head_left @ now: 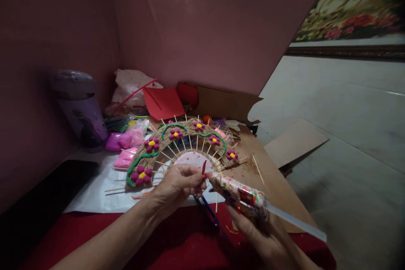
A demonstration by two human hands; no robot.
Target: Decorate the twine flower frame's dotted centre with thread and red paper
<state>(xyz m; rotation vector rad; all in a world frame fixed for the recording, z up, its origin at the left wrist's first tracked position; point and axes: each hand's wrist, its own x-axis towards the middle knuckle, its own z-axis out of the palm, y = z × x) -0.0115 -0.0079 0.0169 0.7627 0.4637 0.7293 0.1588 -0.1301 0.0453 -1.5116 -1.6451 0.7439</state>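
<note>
My left hand (180, 183) is closed in a pinch on a small red petal-shaped piece (204, 168), held upright. My right hand (257, 230) grips a patterned hot glue gun (238, 193) with a clear glue stick sticking out its back; the nozzle points left and touches the red piece. Just beyond my hands lies a half-ring of woven twine on wooden skewers (182, 143), decorated with magenta clay flowers with yellow centres and green clay vines.
White paper (95, 190) covers the table, brown cardboard (268, 177) lies to the right, red cloth (177, 240) in front. Blue-handled scissors (207, 211) lie under my hands. Pink clay bags (125, 141), a purple container (80, 107) and red paper (163, 102) sit behind. A pink board backs the workspace.
</note>
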